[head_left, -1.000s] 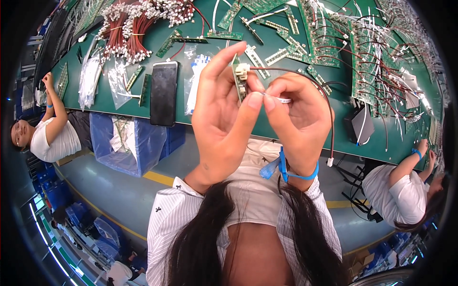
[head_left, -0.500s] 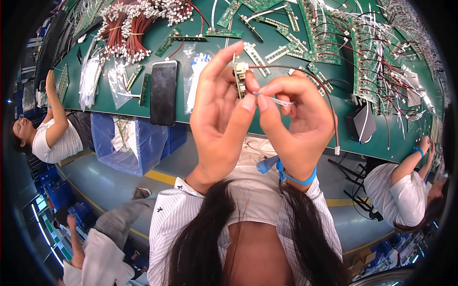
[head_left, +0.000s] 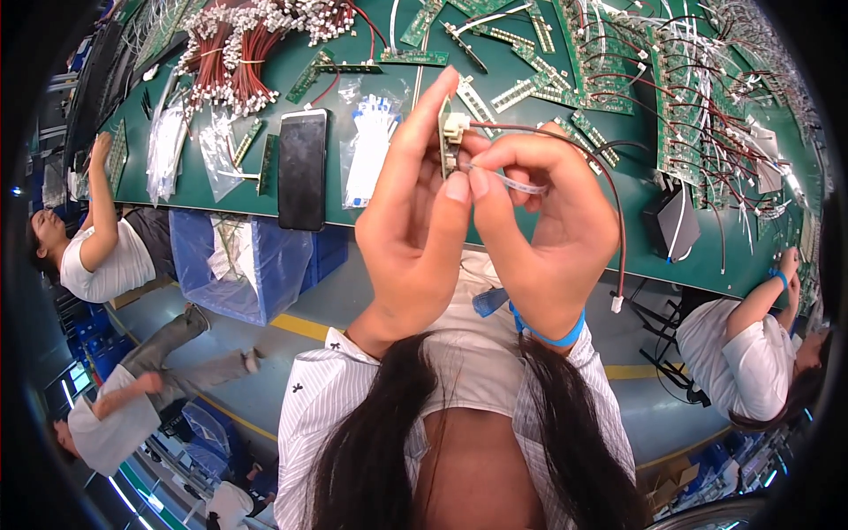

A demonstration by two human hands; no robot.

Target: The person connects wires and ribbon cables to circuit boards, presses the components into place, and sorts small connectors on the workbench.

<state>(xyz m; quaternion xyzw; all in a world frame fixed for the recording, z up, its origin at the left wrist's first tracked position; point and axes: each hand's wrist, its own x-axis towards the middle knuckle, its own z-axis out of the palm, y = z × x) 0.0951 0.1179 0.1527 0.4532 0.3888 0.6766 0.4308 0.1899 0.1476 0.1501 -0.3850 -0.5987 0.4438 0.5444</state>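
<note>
Centre frame, above the green desk [head_left: 530, 66]: left hand [head_left: 411, 221] has its grip clamped on a small circuit board [head_left: 444, 132], long axis upright. Right hand [head_left: 539, 225] sits just right of it, grip pinched on a thin white strip [head_left: 517, 181] running toward the board's connector.

Green table [head_left: 530, 203], red wire bundles [head_left: 238, 53]

Black phone [head_left: 302, 168] at the near edge — green board [head_left: 444, 141] with white connector [head_left: 456, 126], dark red wire [head_left: 609, 212], blue wristband [head_left: 552, 336], striped white shirt [head_left: 327, 406].
</note>
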